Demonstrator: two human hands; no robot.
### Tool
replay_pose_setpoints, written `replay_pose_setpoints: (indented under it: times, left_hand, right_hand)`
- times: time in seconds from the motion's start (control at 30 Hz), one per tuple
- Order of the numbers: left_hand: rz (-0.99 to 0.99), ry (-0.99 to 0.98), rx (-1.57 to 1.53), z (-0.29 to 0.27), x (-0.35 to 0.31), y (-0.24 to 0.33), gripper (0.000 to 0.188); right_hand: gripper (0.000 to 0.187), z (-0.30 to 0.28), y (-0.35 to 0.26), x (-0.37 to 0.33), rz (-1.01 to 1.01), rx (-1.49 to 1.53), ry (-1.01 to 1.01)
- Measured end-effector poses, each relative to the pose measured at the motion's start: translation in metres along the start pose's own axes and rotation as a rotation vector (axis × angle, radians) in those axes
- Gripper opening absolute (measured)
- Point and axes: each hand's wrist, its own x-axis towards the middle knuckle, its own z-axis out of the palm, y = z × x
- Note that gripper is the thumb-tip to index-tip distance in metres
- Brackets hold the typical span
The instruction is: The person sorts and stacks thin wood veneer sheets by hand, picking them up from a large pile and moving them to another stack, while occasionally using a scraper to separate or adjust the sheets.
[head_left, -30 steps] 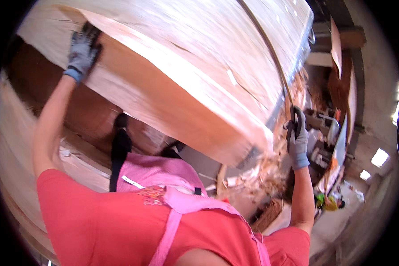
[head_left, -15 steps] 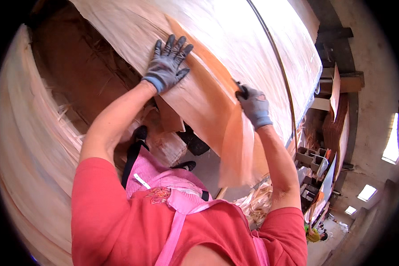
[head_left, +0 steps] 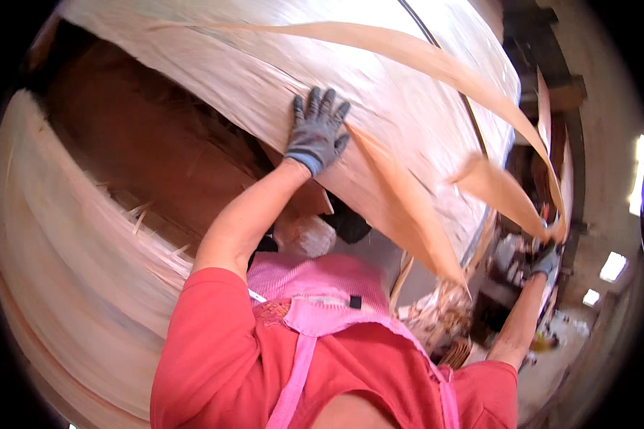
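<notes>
My left hand [head_left: 316,136], in a grey glove with dark fingers, lies flat with fingers spread on a pale wood veneer sheet [head_left: 257,79], near the sheet's edge. Beside its fingertips starts an orange-brown veneer piece [head_left: 408,214], whose pointed end hangs over the near edge. Far out to the right, my right hand [head_left: 545,261] is closed on a long veneer strip [head_left: 379,41]. That strip arcs across the sheet from the upper left, and a loose end [head_left: 497,187] curls back from the grip. Any tool in the right hand is hidden.
A dark cord [head_left: 426,28] runs over the sheet. Another large veneer stack [head_left: 71,236] stands at the left, with a brown gap [head_left: 143,136] between. Veneer scraps [head_left: 436,314] lie in a heap below right. Someone in yellow [head_left: 545,342] is blurred in the distance.
My right hand, which showed a dark-handled tool, has swung far right and pulls the strip up off the sheet. My left hand has shifted right and slightly down in view.
</notes>
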Motion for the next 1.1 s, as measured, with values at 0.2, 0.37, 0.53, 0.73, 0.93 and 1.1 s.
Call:
replay_pose_setpoints:
  times: [0.2,0.37,0.53,0.73,0.93,1.1]
  left_hand:
    - [-0.069,-0.024,0.131,-0.007,-0.007,-0.019,0.068]
    - [-0.057,-0.086,0.225,-0.014,-0.002,-0.003,0.066]
    - [-0.044,-0.047,0.347,-0.014,-0.005,-0.013,0.066]
    - [0.007,0.029,0.328,0.000,-0.004,-0.012,0.065]
    - [-0.010,-0.005,0.356,-0.002,-0.005,-0.011,0.065]
    - [0.007,0.020,0.315,-0.006,-0.008,-0.012,0.068]
  right_hand:
    - [0.049,-0.209,0.188,-0.190,0.479,-0.508,0.481]
    - [0.053,-0.254,0.266,-0.321,0.808,-1.176,0.506]
    - [0.035,-0.062,0.212,-0.308,0.038,-0.628,0.019]
    - [0.049,0.149,0.160,-0.294,0.168,-0.366,-0.532]
    - [0.050,0.232,0.155,-0.242,0.153,-0.381,-0.489]
    - [0.016,0.217,0.175,-0.248,-0.176,-0.162,-0.289]
